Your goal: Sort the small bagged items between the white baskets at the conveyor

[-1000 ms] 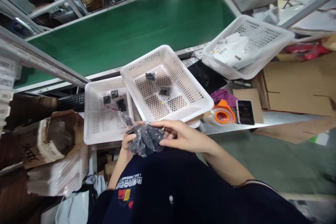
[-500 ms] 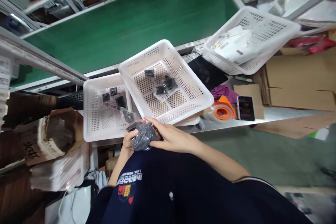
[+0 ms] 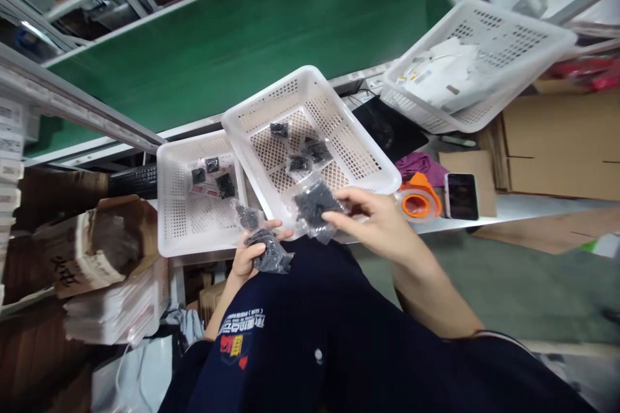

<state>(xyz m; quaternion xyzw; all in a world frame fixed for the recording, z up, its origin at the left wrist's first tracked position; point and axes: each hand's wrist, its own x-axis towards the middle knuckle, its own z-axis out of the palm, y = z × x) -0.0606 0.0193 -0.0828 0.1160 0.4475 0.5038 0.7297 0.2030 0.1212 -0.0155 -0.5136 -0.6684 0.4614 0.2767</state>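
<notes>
The middle basket (image 3: 364,158) has its long axis running from 11 to 5 o'clock, beside the left basket (image 3: 170,206) at its 9 o'clock. The person's right hand (image 3: 382,226) has its grip closed, thumb and fingers pinching the edge of a bag of black parts (image 3: 314,206). The left hand (image 3: 246,259), at the bag's 8 o'clock, clasps a smaller bag (image 3: 272,254). The pinched bag lies at 10 o'clock from the right palm, roughly square, overlapping the basket's near rim; contact is unclear. The right hand's load seems nearer the basket's interior.
</notes>
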